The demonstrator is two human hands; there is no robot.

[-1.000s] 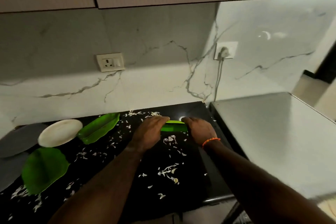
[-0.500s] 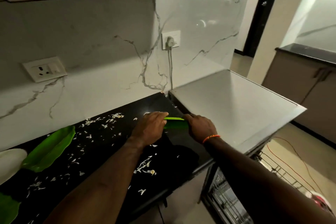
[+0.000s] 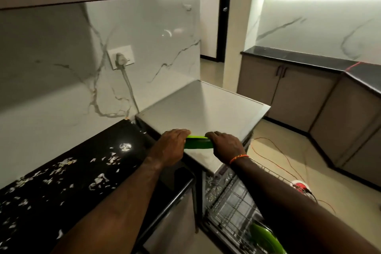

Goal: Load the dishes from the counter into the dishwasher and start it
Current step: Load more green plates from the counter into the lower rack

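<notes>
gripped at both ends, a green dish (image 3: 198,142) is held by the left hand (image 3: 172,146) & right hand (image 3: 223,147), fingers curled over its rim, above the grey dishwasher top (image 3: 204,107). another green dish (image 3: 266,239) is seen in the pulled-out wire rack (image 3: 231,208) below; white scraps are scattered on the black counter (image 3: 82,175) to the left.

Both ends of the green dish (image 3: 198,144) vanish under the left hand (image 3: 171,146) and the right hand (image 3: 223,147), so its full shape can't be told. Down at five o'clock, a second green dish (image 3: 266,240) in the dishwasher rack (image 3: 233,210) is cut off by the bottom edge and partly behind the right forearm. The white scraps (image 3: 99,180) on the bench (image 3: 78,171) are too blurred to identify.
</notes>
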